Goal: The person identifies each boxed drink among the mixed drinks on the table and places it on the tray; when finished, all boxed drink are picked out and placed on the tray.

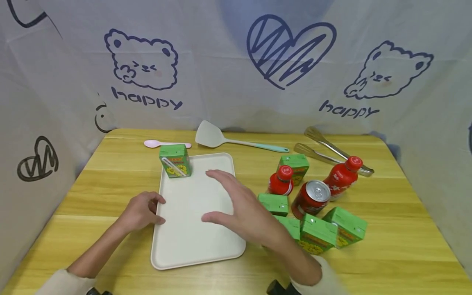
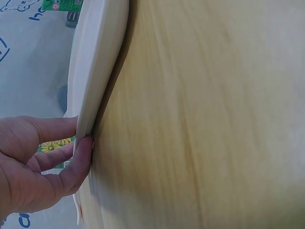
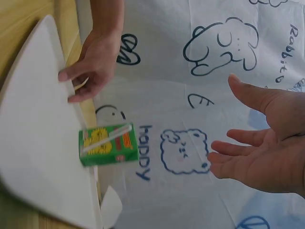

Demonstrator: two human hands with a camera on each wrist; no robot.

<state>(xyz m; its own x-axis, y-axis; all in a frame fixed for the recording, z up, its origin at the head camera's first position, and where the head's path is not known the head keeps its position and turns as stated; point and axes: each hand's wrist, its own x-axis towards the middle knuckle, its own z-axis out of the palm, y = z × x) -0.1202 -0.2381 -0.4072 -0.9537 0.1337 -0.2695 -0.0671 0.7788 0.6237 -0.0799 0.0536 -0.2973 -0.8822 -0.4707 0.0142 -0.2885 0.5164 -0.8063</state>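
A white tray (image 1: 199,229) lies on the table, and my left hand (image 1: 141,212) grips its left rim between thumb and fingers. In the left wrist view the fingertips (image 2: 84,150) meet the rim. Over the tray's right side hovers my right hand (image 1: 248,211), thumb and fingers spread apart, holding nothing. One green juice box (image 1: 176,162) with a straw on its front stands at the tray's far left corner. In the right wrist view that juice box (image 3: 109,144) appears beyond the right hand (image 3: 271,133).
Right of the tray cluster several green juice boxes (image 1: 318,233), two red bottles (image 1: 341,180) and a red can (image 1: 307,203). Along the back lie a pink spoon (image 1: 155,144), a white spatula (image 1: 210,135) and metal tongs (image 1: 328,145). A drawn-on white cloth (image 1: 217,82) hangs behind.
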